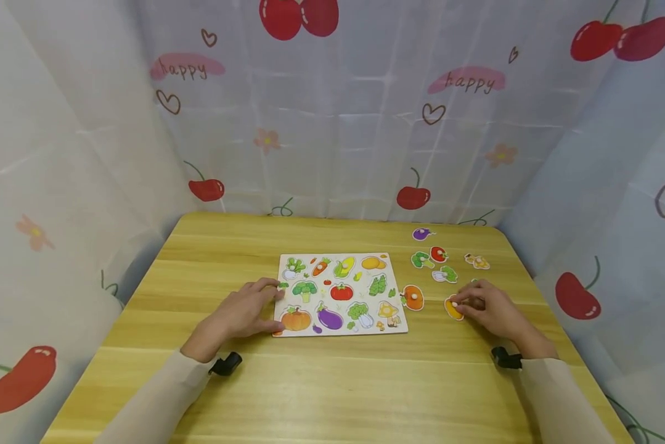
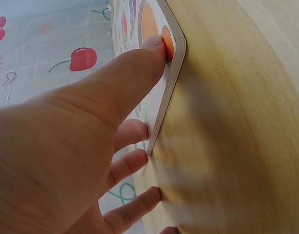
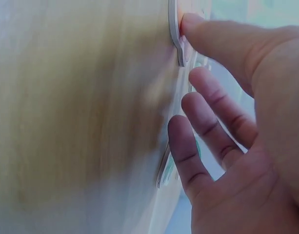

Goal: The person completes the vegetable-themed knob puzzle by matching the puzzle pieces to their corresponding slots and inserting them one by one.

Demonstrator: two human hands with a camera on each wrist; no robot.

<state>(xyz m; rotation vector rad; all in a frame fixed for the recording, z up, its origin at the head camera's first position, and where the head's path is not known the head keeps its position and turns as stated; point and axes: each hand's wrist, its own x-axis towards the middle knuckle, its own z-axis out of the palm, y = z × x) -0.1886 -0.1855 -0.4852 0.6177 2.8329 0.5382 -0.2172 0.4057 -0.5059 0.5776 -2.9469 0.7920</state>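
A white puzzle board [image 1: 312,280] printed with vegetables lies on the table. My left hand [image 1: 243,313] rests at its left side, the thumb [image 2: 151,53] on the corner beside the printed pumpkin and the other fingers loosely spread along the edge. To the right of the board, my right hand [image 1: 490,308] pinches a yellow-orange puzzle piece [image 1: 452,308] between thumb and forefinger, at the tabletop. Its other fingers extend loosely in the right wrist view. Whatever knob that piece has is hidden by the fingers. A pumpkin piece [image 1: 413,297] with a knob touches the board's right edge.
Beyond the right hand lie loose pieces: an eggplant [image 1: 421,234], a tomato [image 1: 439,254], a broccoli [image 1: 421,259], a leafy green [image 1: 445,274] and a mushroom [image 1: 477,261]. Another piece lies partly under the right hand. Printed curtains [image 1: 338,123] surround the wooden table [image 1: 332,388].
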